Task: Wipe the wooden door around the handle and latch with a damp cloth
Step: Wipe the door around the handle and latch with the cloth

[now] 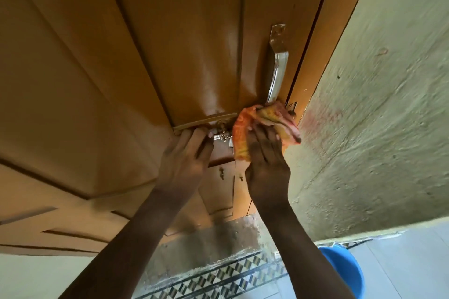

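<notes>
The brown wooden door [170, 43] fills the upper left of the head view. A shiny metal pull handle [277, 68] runs down its right side, and a metal latch [222, 137] sits just below a raised moulding. My right hand [266, 160] presses an orange and yellow patterned cloth [264, 124] flat against the door between the latch and the handle's lower end, covering that end. My left hand [187, 155] lies with fairly straight fingers on the door beside the latch, fingertips at the bolt.
A rough pale green wall [376, 116] stands right of the door frame. Below are a worn threshold, patterned tiles [218, 277] and a blue bucket [345, 267] on the floor by my right forearm.
</notes>
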Motion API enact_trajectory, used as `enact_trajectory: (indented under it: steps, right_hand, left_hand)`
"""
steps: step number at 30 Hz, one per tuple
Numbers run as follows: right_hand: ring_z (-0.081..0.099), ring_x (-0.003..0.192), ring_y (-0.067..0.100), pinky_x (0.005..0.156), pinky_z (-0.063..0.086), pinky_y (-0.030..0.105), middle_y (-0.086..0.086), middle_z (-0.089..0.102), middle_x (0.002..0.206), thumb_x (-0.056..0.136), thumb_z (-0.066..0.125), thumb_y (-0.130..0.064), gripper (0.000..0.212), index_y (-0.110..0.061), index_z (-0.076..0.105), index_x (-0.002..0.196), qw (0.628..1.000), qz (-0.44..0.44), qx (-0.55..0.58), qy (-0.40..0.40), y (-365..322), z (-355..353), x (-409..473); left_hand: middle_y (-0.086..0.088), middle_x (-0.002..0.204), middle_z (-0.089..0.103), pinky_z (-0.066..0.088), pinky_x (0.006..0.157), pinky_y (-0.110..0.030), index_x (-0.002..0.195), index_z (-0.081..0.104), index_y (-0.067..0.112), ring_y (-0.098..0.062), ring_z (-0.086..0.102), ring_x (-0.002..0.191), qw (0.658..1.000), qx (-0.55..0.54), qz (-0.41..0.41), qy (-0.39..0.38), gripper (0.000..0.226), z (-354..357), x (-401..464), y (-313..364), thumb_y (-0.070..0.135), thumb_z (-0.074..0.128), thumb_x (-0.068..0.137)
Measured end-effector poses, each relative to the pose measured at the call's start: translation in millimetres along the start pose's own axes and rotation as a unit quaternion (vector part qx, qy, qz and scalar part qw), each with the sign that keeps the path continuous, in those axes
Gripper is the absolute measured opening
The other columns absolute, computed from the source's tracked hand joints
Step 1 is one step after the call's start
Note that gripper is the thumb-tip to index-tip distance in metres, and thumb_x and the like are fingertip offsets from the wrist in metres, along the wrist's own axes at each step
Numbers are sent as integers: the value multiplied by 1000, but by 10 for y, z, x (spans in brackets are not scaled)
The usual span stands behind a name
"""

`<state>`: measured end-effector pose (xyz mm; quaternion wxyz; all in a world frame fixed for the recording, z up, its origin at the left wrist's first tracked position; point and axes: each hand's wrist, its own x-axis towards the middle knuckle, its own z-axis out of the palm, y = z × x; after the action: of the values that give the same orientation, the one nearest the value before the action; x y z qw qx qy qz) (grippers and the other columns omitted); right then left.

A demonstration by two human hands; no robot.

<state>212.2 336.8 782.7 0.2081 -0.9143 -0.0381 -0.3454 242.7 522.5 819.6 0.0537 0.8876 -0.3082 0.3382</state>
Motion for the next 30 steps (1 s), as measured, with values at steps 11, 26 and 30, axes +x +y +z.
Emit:
enact_trajectory:
  steps: [11, 26, 30]
  right_hand:
    - [58, 131, 37, 88, 62, 47, 16, 65, 137, 107, 30, -16, 46, -3, 64, 135, 997, -77, -25, -7, 161, -132, 30]
    - [55, 134, 36, 92, 61, 44, 15, 64, 139, 81, 73, 3, 59, -5, 60, 138, 994, -110, -13, -21, 406, -63, -9]
    - [55, 133, 42, 98, 56, 53, 18, 62, 140, 98, 43, -11, 45, -1, 59, 139, 994, 64, 81, 36, -80, 63, 17]
  left_hand:
    - [-15, 100, 72, 54, 53, -33, 118, 80, 3, -34, 66, 83, 1000, 21, -19, -6, 34, -25, -34, -3, 5, 59, 92]
    - [-9, 97, 75, 52, 59, -32, 116, 81, 4, -30, 67, 79, 997, 16, -64, 30, 37, 23, -31, 80, 6, 47, 103]
    - [-10, 100, 76, 56, 62, -35, 117, 81, 4, -31, 68, 82, 996, 17, -82, 25, 37, 18, -38, 121, 9, 50, 97]
